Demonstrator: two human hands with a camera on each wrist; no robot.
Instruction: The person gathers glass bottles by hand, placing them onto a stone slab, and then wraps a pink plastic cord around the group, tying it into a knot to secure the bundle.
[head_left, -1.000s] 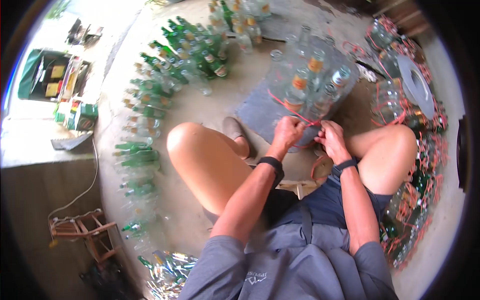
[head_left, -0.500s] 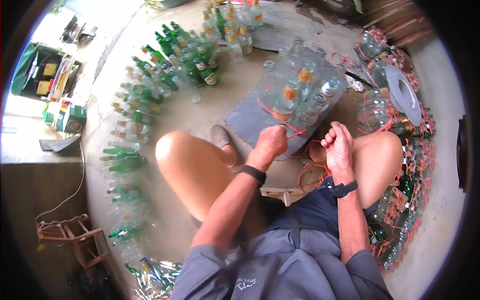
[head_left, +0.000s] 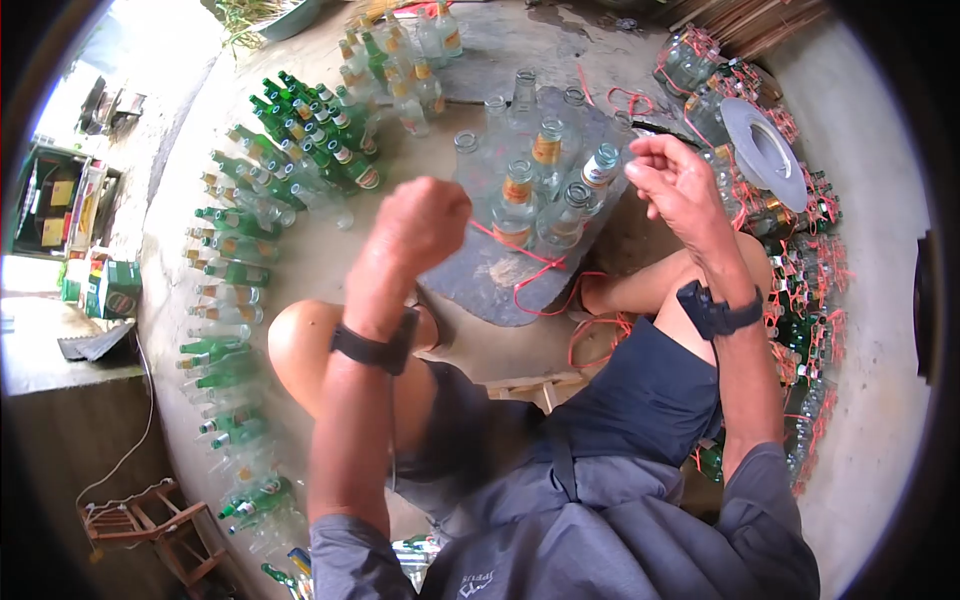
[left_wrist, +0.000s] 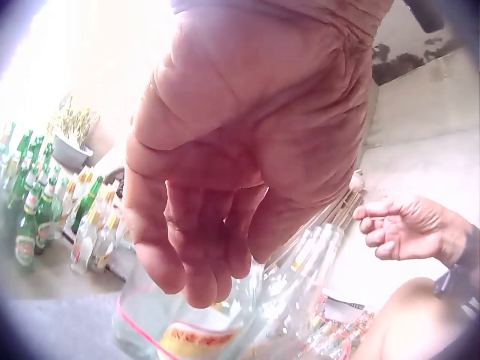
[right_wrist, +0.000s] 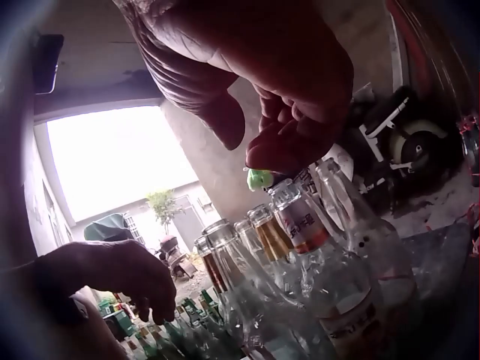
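Note:
On a grey slab (head_left: 470,290) stands a cluster of clear glass bottles (head_left: 515,205), some with orange labels and one with a white neck label. Red string (head_left: 510,245) runs round their near side, with a loose end trailing toward the feet. My left hand (head_left: 415,225) is raised to the left of the cluster, fingers loosely curled and holding nothing. At the cluster's right side, my right hand (head_left: 685,190) hovers near the bottle tops, thumb and fingers apart and nothing between them. In the right wrist view, bottle necks (right_wrist: 300,217) rise just below that right hand.
Rows of green bottles (head_left: 235,250) and clear ones line the floor on the left. String-tied bottle bundles (head_left: 810,270) stack along the right wall, with a grey ring-shaped thing (head_left: 765,155) on top. A wooden stool (head_left: 150,530) lies at lower left.
Both hands have let go of the red string at the cluster's near side. The left hand has risen leftward; the right has moved up beside the bottle tops, its fingers loosened.

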